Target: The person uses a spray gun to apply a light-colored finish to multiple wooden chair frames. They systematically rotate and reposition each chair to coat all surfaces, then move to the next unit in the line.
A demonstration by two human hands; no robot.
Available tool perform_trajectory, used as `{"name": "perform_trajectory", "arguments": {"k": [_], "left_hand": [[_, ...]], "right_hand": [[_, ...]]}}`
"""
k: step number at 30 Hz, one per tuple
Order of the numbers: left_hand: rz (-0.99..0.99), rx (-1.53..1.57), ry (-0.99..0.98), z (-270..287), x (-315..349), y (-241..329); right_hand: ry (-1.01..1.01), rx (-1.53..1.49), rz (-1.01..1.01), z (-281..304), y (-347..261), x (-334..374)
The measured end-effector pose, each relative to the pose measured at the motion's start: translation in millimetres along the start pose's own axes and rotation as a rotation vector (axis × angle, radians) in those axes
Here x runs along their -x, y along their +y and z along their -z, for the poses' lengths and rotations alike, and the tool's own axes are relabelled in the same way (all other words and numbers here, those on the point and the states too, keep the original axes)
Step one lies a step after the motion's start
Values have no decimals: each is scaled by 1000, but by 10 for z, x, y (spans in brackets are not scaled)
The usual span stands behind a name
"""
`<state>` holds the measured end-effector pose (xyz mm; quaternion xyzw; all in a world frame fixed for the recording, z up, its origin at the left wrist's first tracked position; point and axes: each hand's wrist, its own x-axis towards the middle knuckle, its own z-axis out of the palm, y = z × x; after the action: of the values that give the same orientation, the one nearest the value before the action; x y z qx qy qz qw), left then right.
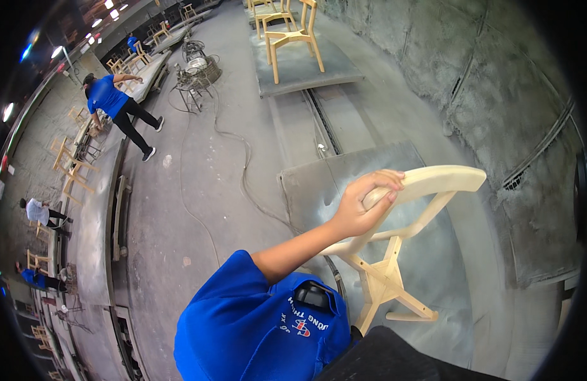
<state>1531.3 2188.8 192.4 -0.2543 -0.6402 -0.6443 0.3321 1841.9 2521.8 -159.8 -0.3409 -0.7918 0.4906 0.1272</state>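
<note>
My left hand is closed round the near end of the curved top rail of a pale wooden chair, with the fingers over the rail and the thumb along its side. The chair has no seat panel; its crossed wooden braces show below the backrest. It stands on a grey, worn flat platform. Its lower legs are partly hidden by my blue shirt and a dark cloth-like shape at the bottom edge. My right hand does not show.
Ahead, another platform bears a similar wooden chair. A rail track runs between the platforms. Hoses lie on the floor beside round equipment. A stained wall stands at right. A person in blue works at left.
</note>
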Motion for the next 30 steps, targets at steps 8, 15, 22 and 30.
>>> {"name": "perform_trajectory", "arguments": {"k": [8, 15, 22, 30], "left_hand": [[-106, -105, -17, -423, -312, -474], [-72, 72, -100, -995, -488, -1159], [-31, 152, -123, -1539, -664, -1568], [29, 109, -186, -1700, -895, -1669]], "right_hand": [[151, -225, -460, 635, -698, 240], [200, -467, -375, 1025, -214, 762], [680, -762, -432, 927, -419, 414], [670, -836, -510, 856, -497, 174]]}}
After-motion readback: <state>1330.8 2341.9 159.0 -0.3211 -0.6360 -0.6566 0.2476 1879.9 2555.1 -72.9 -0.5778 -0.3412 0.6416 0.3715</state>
